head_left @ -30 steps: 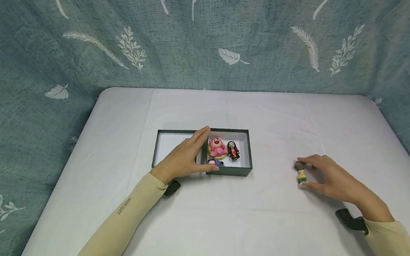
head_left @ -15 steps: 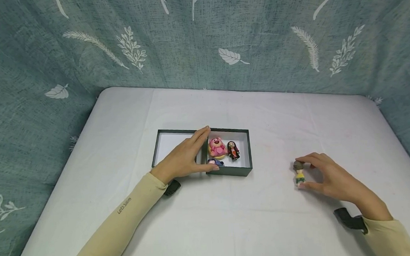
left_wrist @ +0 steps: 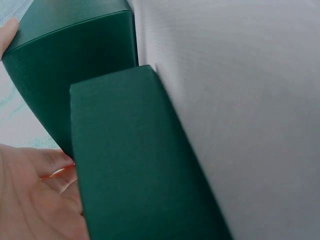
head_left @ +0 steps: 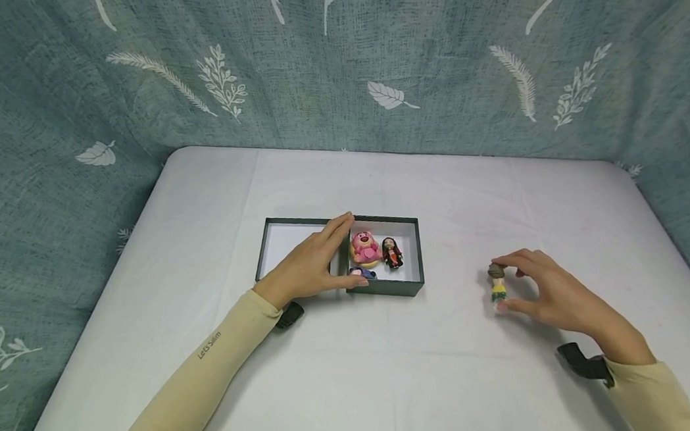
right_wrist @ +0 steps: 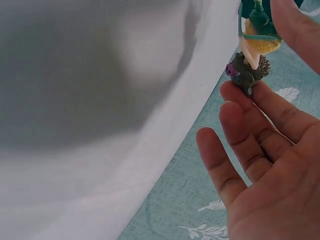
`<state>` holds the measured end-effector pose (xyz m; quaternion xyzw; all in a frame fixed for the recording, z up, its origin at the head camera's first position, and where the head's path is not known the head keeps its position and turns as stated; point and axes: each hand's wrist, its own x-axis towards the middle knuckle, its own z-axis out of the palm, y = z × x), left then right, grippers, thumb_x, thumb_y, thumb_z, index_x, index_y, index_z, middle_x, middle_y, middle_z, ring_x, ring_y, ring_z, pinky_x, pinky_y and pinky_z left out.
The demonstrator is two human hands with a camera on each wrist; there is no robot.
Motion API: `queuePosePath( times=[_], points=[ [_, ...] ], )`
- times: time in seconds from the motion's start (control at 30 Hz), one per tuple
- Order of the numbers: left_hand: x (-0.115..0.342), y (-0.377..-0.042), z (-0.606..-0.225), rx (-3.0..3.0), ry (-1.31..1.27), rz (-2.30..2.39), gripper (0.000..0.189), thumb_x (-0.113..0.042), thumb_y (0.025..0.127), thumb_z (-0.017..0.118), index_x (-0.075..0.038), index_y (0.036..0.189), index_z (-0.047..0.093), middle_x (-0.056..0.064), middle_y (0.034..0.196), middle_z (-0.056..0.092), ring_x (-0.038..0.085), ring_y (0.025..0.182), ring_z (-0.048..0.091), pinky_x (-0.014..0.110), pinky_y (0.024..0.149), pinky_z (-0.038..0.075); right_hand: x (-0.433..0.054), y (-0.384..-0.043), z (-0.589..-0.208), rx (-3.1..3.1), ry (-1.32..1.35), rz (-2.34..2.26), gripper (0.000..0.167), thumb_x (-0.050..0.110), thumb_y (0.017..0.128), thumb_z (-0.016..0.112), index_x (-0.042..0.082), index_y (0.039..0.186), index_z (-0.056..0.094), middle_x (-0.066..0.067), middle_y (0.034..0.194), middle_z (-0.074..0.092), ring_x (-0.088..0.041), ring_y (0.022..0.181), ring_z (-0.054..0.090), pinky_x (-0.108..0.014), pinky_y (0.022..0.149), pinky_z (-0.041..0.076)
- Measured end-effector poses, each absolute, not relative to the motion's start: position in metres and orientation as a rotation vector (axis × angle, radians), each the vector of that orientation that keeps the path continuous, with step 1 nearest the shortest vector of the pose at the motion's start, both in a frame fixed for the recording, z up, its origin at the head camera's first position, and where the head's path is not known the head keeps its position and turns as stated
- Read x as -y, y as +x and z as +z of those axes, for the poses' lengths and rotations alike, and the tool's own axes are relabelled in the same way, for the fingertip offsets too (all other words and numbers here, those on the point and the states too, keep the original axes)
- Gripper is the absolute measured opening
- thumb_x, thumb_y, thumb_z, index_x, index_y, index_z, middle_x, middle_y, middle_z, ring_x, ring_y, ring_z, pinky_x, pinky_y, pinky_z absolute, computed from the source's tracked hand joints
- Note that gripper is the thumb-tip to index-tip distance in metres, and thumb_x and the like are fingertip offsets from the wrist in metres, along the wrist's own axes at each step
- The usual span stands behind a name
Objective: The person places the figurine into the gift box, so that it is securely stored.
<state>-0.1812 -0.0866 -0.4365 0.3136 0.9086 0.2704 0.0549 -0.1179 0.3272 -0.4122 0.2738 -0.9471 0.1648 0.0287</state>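
My left hand (head_left: 309, 264) spans the left side of a dark green box (head_left: 392, 290), thumb at its near wall and fingertips at the far rim. Inside lie a pink bear figurine (head_left: 365, 247), a long-haired doll figurine (head_left: 391, 253) and a blue figurine (head_left: 363, 273) partly hidden by the thumb. Off to the right, my right hand (head_left: 557, 295) pinches a small figurine (head_left: 497, 286) in yellow and green between thumb and fingertips. Its grey-brown head (right_wrist: 247, 72) meets the fingertips in the right wrist view; the thumb is at the other end.
A second green tray (head_left: 260, 247) with a white inside adjoins the box on the left, partly under my left forearm. White cloth (head_left: 390, 371) covers the table. A leaf-print teal curtain (head_left: 336, 64) hangs behind it.
My right hand has moved a little left and toward the far side, carrying the yellow and green figurine. The left hand and the box have stayed put.
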Motion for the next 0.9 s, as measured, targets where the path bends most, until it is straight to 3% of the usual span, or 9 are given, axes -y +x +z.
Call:
queuePosePath(
  times=[0.5,0.9],
  points=[
    [0.087,-0.181,-0.436,-2.762,0.963,0.827,0.110,-0.066,0.080,0.069,-0.011,0.158,0.013,0.003,0.165,0.015,0.030,0.141,0.038,0.046,0.114,0.035,-0.308,-0.131,-0.399,2.926,0.944,0.552,0.067,0.017,0.073,0.087,0.008,0.131,0.057,0.003,0.121,0.058,-0.016,0.099,0.052,-0.039,0.078,0.048],
    [0.087,-0.182,-0.438,-2.768,0.961,0.815,0.110,-0.067,0.080,0.067,-0.012,0.159,0.013,0.003,0.165,0.014,0.030,0.140,0.039,0.046,0.114,0.036,-0.284,-0.145,-0.391,2.929,1.002,0.599,0.065,0.025,0.075,0.086,0.009,0.132,0.058,0.003,0.123,0.058,-0.018,0.099,0.053,-0.039,0.080,0.047]
  ],
)
